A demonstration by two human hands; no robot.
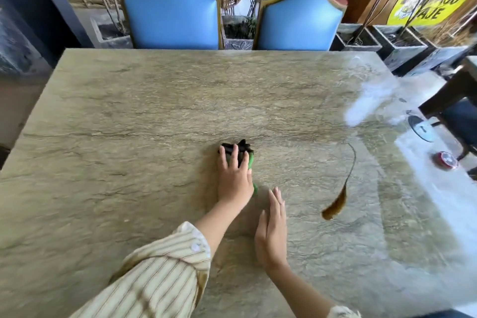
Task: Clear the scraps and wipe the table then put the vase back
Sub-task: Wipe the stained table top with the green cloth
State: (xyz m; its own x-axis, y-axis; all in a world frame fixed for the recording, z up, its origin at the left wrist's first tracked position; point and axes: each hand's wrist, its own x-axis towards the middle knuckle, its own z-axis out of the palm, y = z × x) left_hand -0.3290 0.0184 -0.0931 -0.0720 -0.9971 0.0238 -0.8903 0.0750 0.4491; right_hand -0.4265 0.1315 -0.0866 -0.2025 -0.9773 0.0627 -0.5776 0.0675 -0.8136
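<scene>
Near the middle of the marble tabletop, left hand pressed flat over a bunched cleaning cloth, dark on top, green at the edge, fingers spread and curled over it rather than pinching. Right hand held open and edge-on just beside, gripping nothing. Well to the right lay a dried brown leaf with a long curling stem, apparently the scrap still to clear. Vase nowhere in view. Judged soft and limp, that cloth: easily balled, best driven by palm pressure from above. Judged light and brittle, the leaf: likely to crumble if squeezed, better swept to the edge or lifted by the stem.
</scene>
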